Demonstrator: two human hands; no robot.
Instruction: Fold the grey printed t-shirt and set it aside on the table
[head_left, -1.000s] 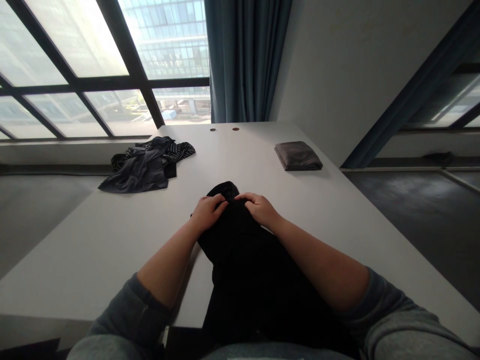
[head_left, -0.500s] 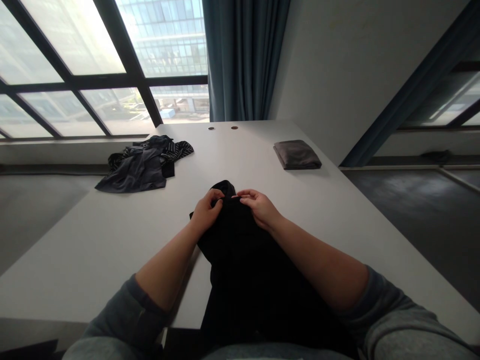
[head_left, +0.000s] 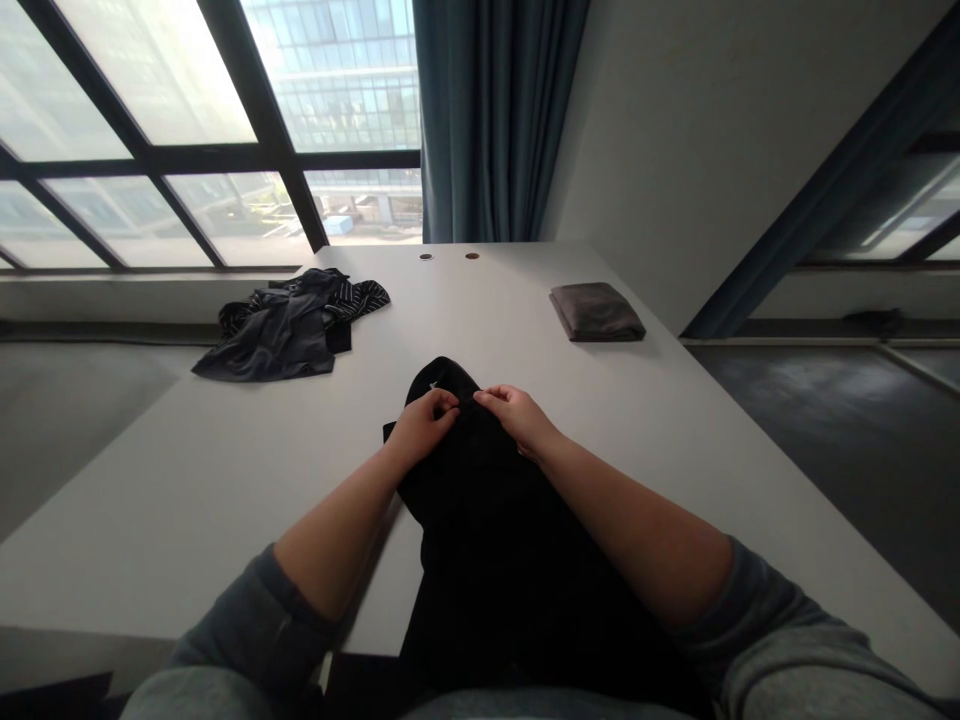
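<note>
A black cloth garment (head_left: 487, 530) lies lengthwise on the white table (head_left: 225, 480), its far end bunched into a rounded fold with a small white mark. It hangs over the near table edge towards my lap. My left hand (head_left: 424, 425) and my right hand (head_left: 517, 418) both pinch the fabric near that fold, fingertips almost meeting. To the far left lies a crumpled heap of dark and striped clothes (head_left: 285, 330). A folded grey-brown cloth (head_left: 597, 312) sits to the far right.
Two small round grommets (head_left: 448, 256) are set near the table's far end, which stands by a large window (head_left: 150, 200) and a blue curtain (head_left: 491, 120). A dark floor (head_left: 840, 420) lies beyond the table's right edge, and a white wall (head_left: 675, 130) rises behind.
Both hands have shifted slightly towards the far fold, and their fingers have drawn closer together on the black fabric. The small white mark on the fold now shows. The other clothes have not moved.
</note>
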